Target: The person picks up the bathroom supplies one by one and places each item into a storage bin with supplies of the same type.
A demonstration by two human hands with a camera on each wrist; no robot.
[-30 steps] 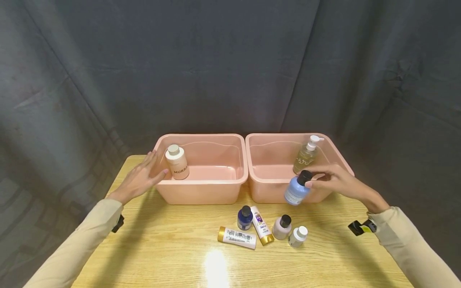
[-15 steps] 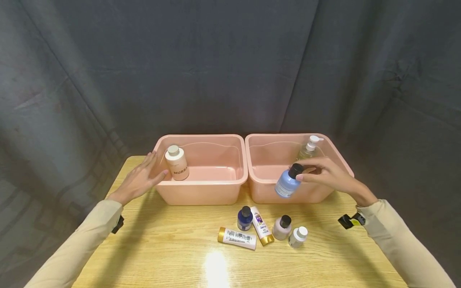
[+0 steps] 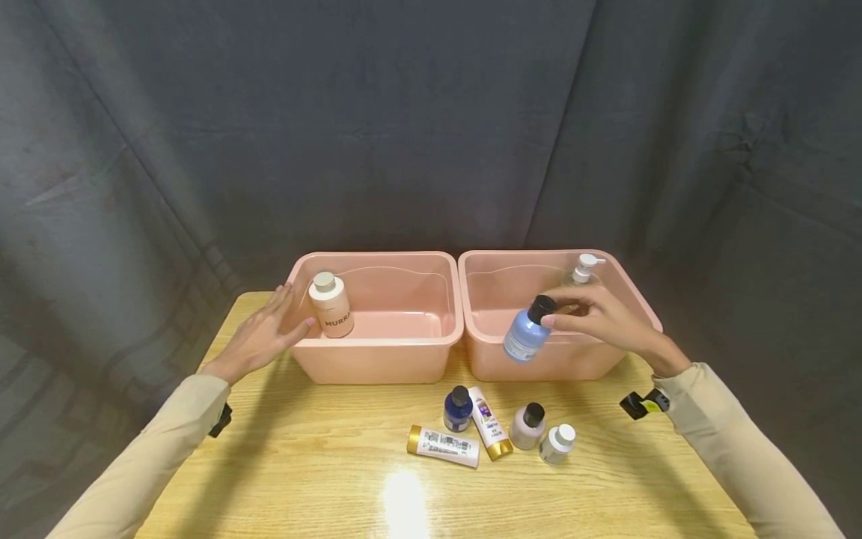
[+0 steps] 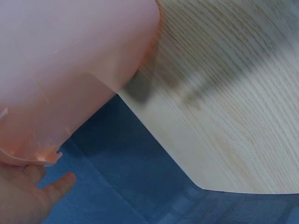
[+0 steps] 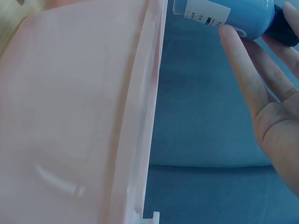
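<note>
My right hand [image 3: 595, 318] pinches a light blue bottle [image 3: 524, 338] by its black cap, holding it tilted above the front rim of the right pink bin [image 3: 494, 358]. The right wrist view shows the same blue bottle [image 5: 224, 14] with a white label, beside that bin's rim. My left hand [image 3: 259, 333] rests with straight fingers on the left end of the left pink bin [image 3: 377, 363]; in the left wrist view its fingers [image 4: 60, 186] touch the bin's rim. A white bottle [image 3: 332, 307] stands inside the left bin. A pump bottle [image 3: 583, 269] in the right bin is partly hidden by my right hand.
On the wooden table [image 3: 323, 464] before the bins are a dark blue bottle [image 3: 458, 410], two white tubes with gold caps, one tube [image 3: 447, 447] lying crosswise, a pale pink bottle [image 3: 526, 428] and a small white bottle [image 3: 556, 446]. A grey curtain [image 3: 404, 135] hangs behind.
My right hand has carried the light blue bottle left and slightly upward, from in front of the right bin to over its front rim. My left hand has stayed in place.
</note>
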